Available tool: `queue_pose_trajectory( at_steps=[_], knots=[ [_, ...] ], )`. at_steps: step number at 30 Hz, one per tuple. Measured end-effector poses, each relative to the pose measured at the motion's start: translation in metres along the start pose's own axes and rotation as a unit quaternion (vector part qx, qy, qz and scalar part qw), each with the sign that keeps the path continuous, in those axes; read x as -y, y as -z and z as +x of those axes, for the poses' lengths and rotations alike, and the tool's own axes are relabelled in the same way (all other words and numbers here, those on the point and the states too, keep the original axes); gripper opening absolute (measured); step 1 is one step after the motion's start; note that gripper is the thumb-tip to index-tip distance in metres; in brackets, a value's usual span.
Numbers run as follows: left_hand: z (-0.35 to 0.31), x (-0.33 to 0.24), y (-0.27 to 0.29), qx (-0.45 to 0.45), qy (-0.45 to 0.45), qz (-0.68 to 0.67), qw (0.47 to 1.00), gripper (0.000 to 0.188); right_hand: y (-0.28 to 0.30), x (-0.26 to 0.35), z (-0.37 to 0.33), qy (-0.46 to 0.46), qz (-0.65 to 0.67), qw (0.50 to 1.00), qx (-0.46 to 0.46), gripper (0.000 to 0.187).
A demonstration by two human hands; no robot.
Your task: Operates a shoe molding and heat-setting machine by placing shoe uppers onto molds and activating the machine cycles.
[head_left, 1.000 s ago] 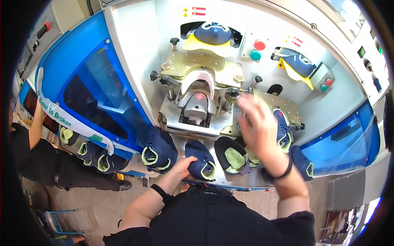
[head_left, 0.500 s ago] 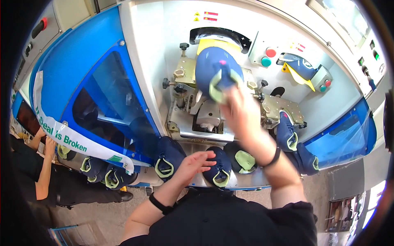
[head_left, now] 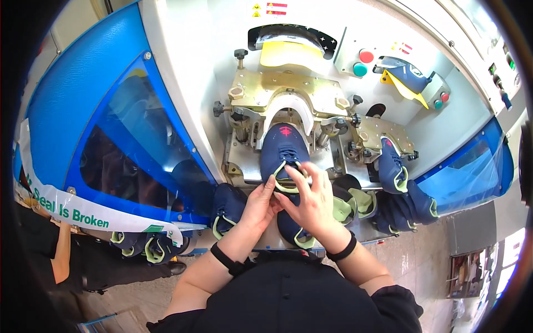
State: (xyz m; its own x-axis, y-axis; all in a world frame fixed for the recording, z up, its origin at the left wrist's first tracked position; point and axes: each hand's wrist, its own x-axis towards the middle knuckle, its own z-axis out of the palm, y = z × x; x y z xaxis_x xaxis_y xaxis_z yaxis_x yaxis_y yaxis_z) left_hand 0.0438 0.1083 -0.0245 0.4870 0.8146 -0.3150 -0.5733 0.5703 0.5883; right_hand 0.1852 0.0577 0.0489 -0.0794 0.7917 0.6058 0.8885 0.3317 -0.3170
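Note:
A navy shoe upper (head_left: 285,145) with lime-green lining and a red mark near its toe lies before the machine's white curved pad (head_left: 291,104). Its toe points at the pad, and its open heel faces me. My left hand (head_left: 262,204) has closed fingers at the left of the heel, gripping its edge. Over the right of the shoe opening, my right hand (head_left: 312,198) curves with its fingers apart, the index finger near the collar and the thumb below. Both hands partly hide the heel.
Above the metal clamp plate (head_left: 283,83) sits a yellow-covered mould (head_left: 291,54). Red (head_left: 366,56) and green (head_left: 360,69) buttons are to its right. More navy uppers, including one at left (head_left: 227,205), line the front ledge. A blue windowed door (head_left: 119,133) stands left; a co-worker's arm (head_left: 61,252) shows beyond.
The navy upper has come down off the upper mould, toward me, to the white pad. My left hand, open before, now grips its heel; my right hand has drawn back with it.

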Motion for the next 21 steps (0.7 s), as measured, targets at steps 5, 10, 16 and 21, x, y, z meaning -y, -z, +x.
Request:
queue_pose_trajectory(
  at_steps=[5, 10, 16, 21],
  knots=[
    [0.003, -0.008, -0.005, -0.049, 0.009, 0.021, 0.999, 0.037, -0.017, -0.012, 0.021, 0.022, 0.008, 0.998, 0.054, 0.064],
    [0.002, -0.015, -0.008, -0.074, 0.020, 0.046, 0.996, 0.034, -0.030, -0.016, 0.020, -0.010, 0.007, 0.997, 0.080, 0.059],
    [0.001, -0.020, -0.010, -0.087, 0.035, 0.050, 0.994, 0.035, -0.030, -0.011, 0.021, -0.008, 0.008, 0.999, 0.053, 0.054],
    [0.001, -0.022, -0.010, -0.084, 0.034, 0.049, 0.995, 0.035, -0.030, -0.009, 0.023, -0.001, 0.004, 0.998, 0.056, 0.053]
  ],
)
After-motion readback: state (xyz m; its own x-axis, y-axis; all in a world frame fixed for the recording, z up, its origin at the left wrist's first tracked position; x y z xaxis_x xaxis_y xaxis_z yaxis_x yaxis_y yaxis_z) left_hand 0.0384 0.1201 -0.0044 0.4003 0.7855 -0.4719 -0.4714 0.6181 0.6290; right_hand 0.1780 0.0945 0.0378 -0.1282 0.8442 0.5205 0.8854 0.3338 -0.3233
